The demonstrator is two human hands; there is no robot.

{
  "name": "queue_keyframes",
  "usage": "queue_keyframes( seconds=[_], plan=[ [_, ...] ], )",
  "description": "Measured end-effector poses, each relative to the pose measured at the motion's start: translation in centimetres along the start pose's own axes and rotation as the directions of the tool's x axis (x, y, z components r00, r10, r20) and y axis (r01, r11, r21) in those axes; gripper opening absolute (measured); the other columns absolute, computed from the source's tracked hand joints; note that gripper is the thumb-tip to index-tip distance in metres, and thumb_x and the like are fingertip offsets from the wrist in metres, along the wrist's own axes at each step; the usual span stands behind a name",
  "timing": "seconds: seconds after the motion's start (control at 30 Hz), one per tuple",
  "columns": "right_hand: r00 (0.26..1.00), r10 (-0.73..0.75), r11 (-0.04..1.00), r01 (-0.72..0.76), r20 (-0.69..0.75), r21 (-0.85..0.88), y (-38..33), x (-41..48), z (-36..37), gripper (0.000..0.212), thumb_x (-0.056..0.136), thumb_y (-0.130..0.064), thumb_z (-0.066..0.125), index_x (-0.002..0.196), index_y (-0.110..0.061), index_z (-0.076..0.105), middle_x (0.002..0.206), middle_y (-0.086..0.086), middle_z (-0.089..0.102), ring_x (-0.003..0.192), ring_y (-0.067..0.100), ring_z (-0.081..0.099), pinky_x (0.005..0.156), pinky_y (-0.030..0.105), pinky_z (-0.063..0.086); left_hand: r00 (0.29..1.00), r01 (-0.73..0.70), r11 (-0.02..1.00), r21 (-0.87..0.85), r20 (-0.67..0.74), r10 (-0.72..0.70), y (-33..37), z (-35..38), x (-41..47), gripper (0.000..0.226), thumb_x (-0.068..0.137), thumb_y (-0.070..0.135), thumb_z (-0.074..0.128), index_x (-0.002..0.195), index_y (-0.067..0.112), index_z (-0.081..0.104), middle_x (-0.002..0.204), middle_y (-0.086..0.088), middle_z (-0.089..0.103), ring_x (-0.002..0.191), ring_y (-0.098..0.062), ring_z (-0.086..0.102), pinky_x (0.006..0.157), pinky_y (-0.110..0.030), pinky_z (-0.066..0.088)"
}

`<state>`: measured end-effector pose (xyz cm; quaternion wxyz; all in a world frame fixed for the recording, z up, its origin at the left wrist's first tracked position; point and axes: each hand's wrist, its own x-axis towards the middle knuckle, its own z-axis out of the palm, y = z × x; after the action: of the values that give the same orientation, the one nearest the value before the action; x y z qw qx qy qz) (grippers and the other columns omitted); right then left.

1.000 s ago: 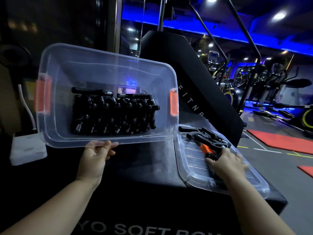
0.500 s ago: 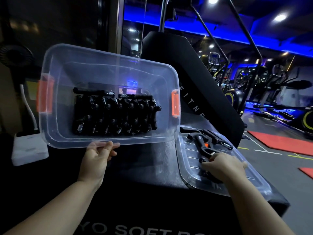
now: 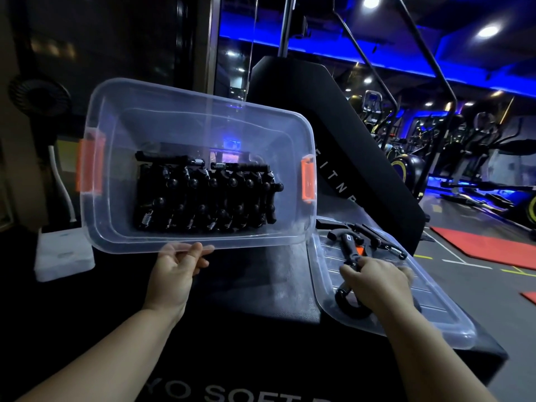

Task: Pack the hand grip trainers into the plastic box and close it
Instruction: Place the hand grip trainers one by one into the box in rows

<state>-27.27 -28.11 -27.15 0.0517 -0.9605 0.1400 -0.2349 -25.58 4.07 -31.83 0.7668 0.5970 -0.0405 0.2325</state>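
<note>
**gripfan22:** Quick status check: where are things at with the packing?

**boxed_up:** The plastic box [image 3: 200, 169] is tipped up toward the camera at centre-left of the frame, its lower rim pinched by the left hand [image 3: 177, 265], fingers clamped on the clear edge. A tidy row of black hand grip trainers [image 3: 203, 198] is already stacked inside. The lid [image 3: 435, 311] is lying flat on the black table [image 3: 261, 285] at lower right, with a few loose trainers [image 3: 368, 242] on top of it.

**gripfan22:** Anything changed in the last second?

**boxed_up:** Yep. The right hand [image 3: 377, 282] has been pulled back toward the near end of the lid, and its fingers are now closed around a trainer with an orange accent [image 3: 349, 250], which has been dragged out of the pile. The box itself has barely been moved. So one more piece is probably about to be dropped in; a couple are left, and the lid can't be fitted until it's cleared.
</note>
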Motion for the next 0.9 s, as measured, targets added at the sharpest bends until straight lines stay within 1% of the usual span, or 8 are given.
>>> queue_keyframes(
  seconds=[0.1, 0.23, 0.37, 0.47, 0.53, 0.67, 0.73, 0.9],
  plan=[
    [0.994, -0.015, 0.999, 0.018, -0.112, 0.030, -0.6, -0.1, -0.2, 0.042, 0.080, -0.051, 0.043, 0.061, -0.016, 0.055, 0.054, -0.006, 0.052, 0.057, 0.008, 0.046, 0.072, 0.035, 0.020, 1.000, -0.001, 1.000, 0.001, 0.007, 0.001, 0.0, -0.1, 0.0, 0.010, 0.093, 0.021, 0.055, 0.087, 0.023, 0.047, 0.084, 0.005, 0.076, 0.063, 0.002, 0.062, 0.070, -0.024, 0.044],
    [0.964, -0.090, 0.992, 0.110, -0.252, 0.066, -1.9, -0.2, -0.9, 0.046, 0.080, -0.060, 0.051, 0.062, -0.018, 0.053, 0.055, -0.006, 0.054, 0.058, 0.018, 0.042, 0.072, 0.033, 0.018, 1.000, 0.006, 1.000, -0.002, -0.001, -0.006, 0.0, 0.0, 0.0, 0.010, 0.094, 0.020, 0.054, 0.086, 0.022, 0.048, 0.083, 0.004, 0.075, 0.063, 0.001, 0.062, 0.070, -0.024, 0.044],
    [0.895, -0.294, 0.948, 0.317, -0.336, 0.012, -4.1, -0.6, -0.9, 0.037, 0.072, -0.058, 0.069, 0.069, -0.022, 0.059, 0.062, -0.004, 0.064, 0.061, 0.022, 0.061, 0.076, 0.033, 0.029, 1.000, 0.014, 1.000, 0.011, -0.008, -0.014, 0.2, 0.1, 0.0, 0.007, 0.094, 0.019, 0.054, 0.089, 0.018, 0.049, 0.086, 0.001, 0.075, 0.062, 0.001, 0.061, 0.069, -0.023, 0.045],
    [0.839, -0.376, 0.910, 0.414, -0.393, 0.012, -6.1, -1.0, -0.9, 0.042, 0.060, -0.054, 0.082, 0.059, -0.022, 0.055, 0.050, -0.005, 0.059, 0.046, 0.021, 0.056, 0.067, 0.030, 0.036, 1.000, 0.016, 1.000, 0.013, -0.010, -0.016, 0.2, 0.1, 0.0, 0.008, 0.094, 0.019, 0.054, 0.088, 0.019, 0.049, 0.085, 0.002, 0.075, 0.063, 0.000, 0.062, 0.070, -0.024, 0.045],
    [0.811, -0.428, 0.880, 0.474, -0.399, 0.018, -7.3, -1.2, -0.9, 0.046, 0.059, -0.060, 0.080, 0.061, -0.021, 0.055, 0.050, -0.006, 0.058, 0.045, 0.019, 0.055, 0.067, 0.029, 0.036, 1.000, 0.017, 1.000, 0.018, -0.007, -0.017, 0.2, 0.1, -0.1, 0.008, 0.094, 0.020, 0.054, 0.088, 0.020, 0.049, 0.085, 0.002, 0.075, 0.063, -0.001, 0.062, 0.071, -0.025, 0.045],
    [0.730, -0.556, 0.790, 0.613, -0.396, 0.022, -9.9, -1.6, -0.9, 0.061, 0.060, -0.080, 0.058, 0.065, -0.019, 0.054, 0.054, -0.006, 0.060, 0.045, 0.019, 0.056, 0.068, 0.031, 0.041, 1.000, 0.028, 0.999, 0.023, 0.002, -0.028, 0.0, -0.1, 0.0, 0.007, 0.094, 0.023, 0.055, 0.090, 0.021, 0.049, 0.088, 0.004, 0.076, 0.064, 0.000, 0.063, 0.072, -0.026, 0.045],
    [0.685, -0.618, 0.737, 0.676, -0.386, 0.018, -11.1, -2.0, -0.9, 0.064, 0.060, -0.082, 0.050, 0.066, -0.018, 0.053, 0.053, -0.006, 0.059, 0.044, 0.021, 0.055, 0.065, 0.032, 0.043, 0.999, 0.038, 0.999, 0.010, -0.001, -0.038, 0.0, -0.1, 0.0, 0.008, 0.093, 0.022, 0.055, 0.090, 0.020, 0.049, 0.088, 0.004, 0.076, 0.064, 0.000, 0.063, 0.072, -0.026, 0.046],
    [0.670, -0.710, 0.663, 0.740, -0.217, 0.113, -12.0, -1.8, -0.9, 0.057, 0.066, -0.072, 0.063, 0.082, -0.019, 0.048, 0.063, -0.004, 0.059, 0.057, 0.026, 0.058, 0.053, 0.029, 0.033, 0.999, 0.051, 0.999, -0.010, -0.002, -0.051, 0.0, -0.1, 0.0, 0.008, 0.094, 0.020, 0.055, 0.091, 0.018, 0.049, 0.087, 0.003, 0.076, 0.063, -0.001, 0.062, 0.071, -0.025, 0.046]
  ],
)
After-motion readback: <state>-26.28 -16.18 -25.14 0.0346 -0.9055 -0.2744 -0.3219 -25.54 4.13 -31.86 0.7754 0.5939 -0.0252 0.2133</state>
